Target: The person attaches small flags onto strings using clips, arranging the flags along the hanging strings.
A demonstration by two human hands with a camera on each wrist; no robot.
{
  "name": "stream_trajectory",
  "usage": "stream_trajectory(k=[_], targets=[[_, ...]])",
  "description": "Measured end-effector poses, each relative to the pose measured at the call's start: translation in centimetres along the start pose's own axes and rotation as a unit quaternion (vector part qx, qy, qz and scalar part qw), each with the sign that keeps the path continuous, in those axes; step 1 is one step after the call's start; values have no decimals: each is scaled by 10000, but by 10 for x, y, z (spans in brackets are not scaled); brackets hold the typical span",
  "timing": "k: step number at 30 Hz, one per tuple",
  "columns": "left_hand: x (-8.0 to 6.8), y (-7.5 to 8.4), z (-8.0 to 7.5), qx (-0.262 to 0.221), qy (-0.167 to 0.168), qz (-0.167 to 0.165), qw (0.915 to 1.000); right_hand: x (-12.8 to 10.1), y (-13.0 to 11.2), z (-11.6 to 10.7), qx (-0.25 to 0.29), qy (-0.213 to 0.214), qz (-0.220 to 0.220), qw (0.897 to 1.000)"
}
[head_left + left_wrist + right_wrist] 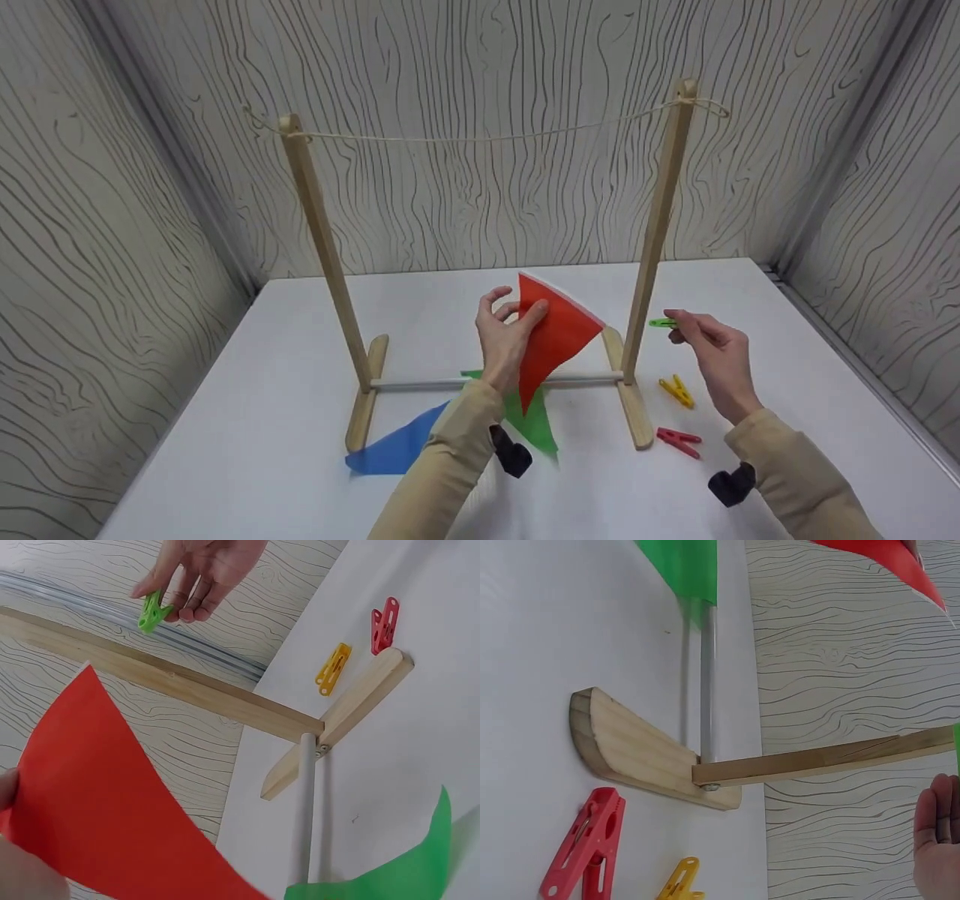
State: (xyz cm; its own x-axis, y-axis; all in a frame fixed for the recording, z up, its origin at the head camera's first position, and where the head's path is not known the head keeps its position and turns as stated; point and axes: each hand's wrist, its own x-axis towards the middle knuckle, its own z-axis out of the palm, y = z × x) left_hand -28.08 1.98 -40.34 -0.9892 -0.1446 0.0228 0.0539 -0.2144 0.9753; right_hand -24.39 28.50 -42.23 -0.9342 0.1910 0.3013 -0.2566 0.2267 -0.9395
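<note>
My left hand (504, 334) pinches a red triangular flag (559, 330) near its upper edge, holding it above the table in front of the wooden stand. The flag's point hangs down over a green flag (534, 424). Off to the right, my right hand (712, 352) pinches a small green clothespin (663, 323) beside the stand's right post (660, 217). In the left wrist view the green clothespin (153, 613) sits between thumb and fingers. Between the two posts stretches a string (450, 139), with nothing hanging from it.
A yellow clothespin (677, 391) and a red clothespin (679, 441) lie right of the stand's right foot (634, 412). At the left foot (363, 420) a blue flag (397, 448) lies on the table, partly behind my left sleeve. A pale crossbar (420, 383) joins the posts low down.
</note>
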Motion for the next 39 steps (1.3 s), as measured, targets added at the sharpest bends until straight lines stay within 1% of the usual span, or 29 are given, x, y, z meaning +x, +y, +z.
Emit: stream_trajectory(k=[6, 9, 12, 15, 18, 23, 28, 31, 35, 39], targets=[[3, 15, -3, 85, -511, 349, 9980, 6, -10, 1, 664, 11, -67, 9978], [4, 22, -5, 111, -712, 373, 9967, 9, -16, 1, 1006, 29, -122, 9948], [5, 28, -6, -6, -832, 366, 9959, 11, -22, 4, 1286, 63, -216, 9914], [7, 33, -7, -163, -811, 417, 9957, 14, -28, 7, 1568, 98, -302, 9871], [9, 38, -7, -232, -754, 501, 9956, 17, -33, 9, 1720, 167, -383, 9842], [9, 43, -7, -169, -685, 608, 9957, 21, -40, 15, 2120, 183, -545, 9756], [9, 48, -3, -46, -510, 714, 9961, 24, -51, 21, 2526, 155, -663, 9652], [9, 54, 0, -14, -387, 875, 9954, 29, -60, 25, 2604, 306, -722, 9623], [5, 63, 5, 37, -289, 1153, 9929, 38, -72, 27, 2777, 542, -867, 9552], [4, 70, 8, 56, -264, 1268, 9916, 45, -84, 28, 3138, 576, -1004, 9424]])
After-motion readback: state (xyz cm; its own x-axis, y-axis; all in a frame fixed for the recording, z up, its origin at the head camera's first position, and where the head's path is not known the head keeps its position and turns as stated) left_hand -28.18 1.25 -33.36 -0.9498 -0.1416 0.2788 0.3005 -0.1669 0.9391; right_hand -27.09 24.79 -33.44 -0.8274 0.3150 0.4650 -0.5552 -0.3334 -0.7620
